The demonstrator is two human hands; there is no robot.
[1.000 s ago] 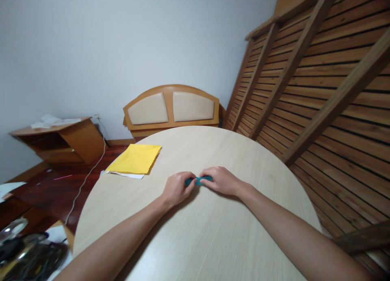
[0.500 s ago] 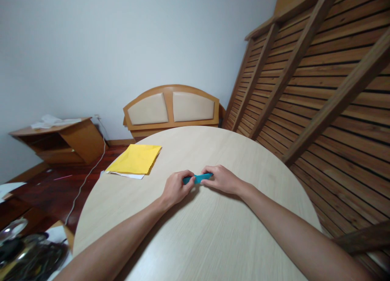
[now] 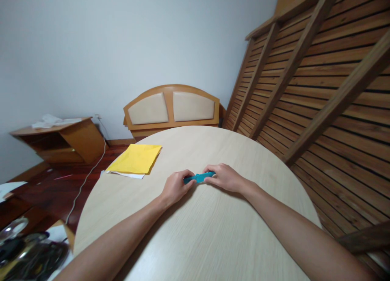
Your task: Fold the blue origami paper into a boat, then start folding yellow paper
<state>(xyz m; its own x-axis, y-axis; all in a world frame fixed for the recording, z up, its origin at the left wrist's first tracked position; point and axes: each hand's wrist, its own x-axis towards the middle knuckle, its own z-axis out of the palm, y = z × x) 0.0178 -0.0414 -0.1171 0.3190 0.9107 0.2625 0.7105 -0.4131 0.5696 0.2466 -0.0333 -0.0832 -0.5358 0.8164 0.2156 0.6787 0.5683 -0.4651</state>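
A narrow teal strip [image 3: 200, 178], which looks like folded paper, is held level between my two hands just above the round table [image 3: 219, 228]. My left hand [image 3: 176, 186] pinches its left end, thumb in front and fingers behind. At the other end, my right hand [image 3: 224, 177] grips it between thumb and fingers. Both ends are partly hidden by the fingers, and a small raised bit shows on the strip's upper edge near the left thumb. To the left of my hands lies a yellow paper sheet [image 3: 134, 159] on top of a white sheet [image 3: 129, 175].
A wooden headboard [image 3: 171, 104] stands behind the table. Slatted wooden panels [image 3: 329, 90] lean along the right side. On the left are a low cabinet [image 3: 82, 143] with crumpled white material, a cable [image 3: 88, 177] on the floor, and a cluttered box [image 3: 33, 252].
My right hand has shifted slightly right along the strip, and more of the teal middle shows between the hands. The left hand has barely moved.
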